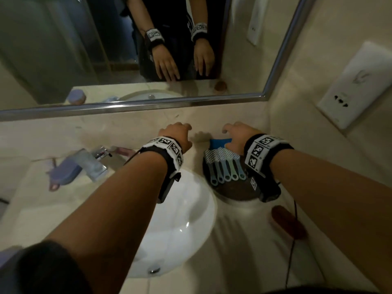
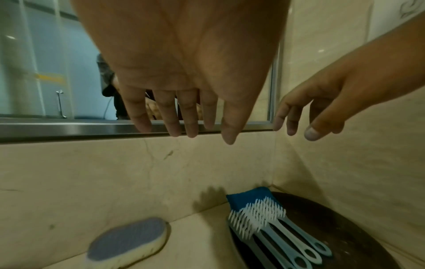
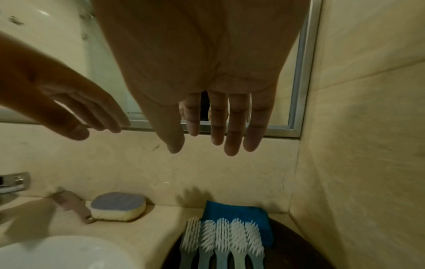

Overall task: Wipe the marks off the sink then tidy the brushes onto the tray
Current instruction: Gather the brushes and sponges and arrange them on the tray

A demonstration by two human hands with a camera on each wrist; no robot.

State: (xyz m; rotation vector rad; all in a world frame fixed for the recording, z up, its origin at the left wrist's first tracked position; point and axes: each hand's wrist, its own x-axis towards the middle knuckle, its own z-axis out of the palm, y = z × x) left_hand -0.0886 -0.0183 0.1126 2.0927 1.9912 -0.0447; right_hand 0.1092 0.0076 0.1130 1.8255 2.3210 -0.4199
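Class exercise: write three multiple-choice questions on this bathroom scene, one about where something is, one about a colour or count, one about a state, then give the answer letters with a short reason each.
1. Where do the brushes lie?
A. in the sink basin
B. on the dark round tray, right of the sink
C. on the mirror ledge

2. What colour is the cloth behind the brush heads?
A. blue
B. red
C. yellow

3. What is the state of the two hands?
A. both clenched on brushes
B. left hand and right hand both open, holding nothing
C. one hand gripping the sponge

Answers:
1 B, the head view shows the handles side by side on the tray.
2 A, the right wrist view shows blue fabric.
3 B, both wrist views show straight fingers over the tray; the sponge lies untouched on the counter.
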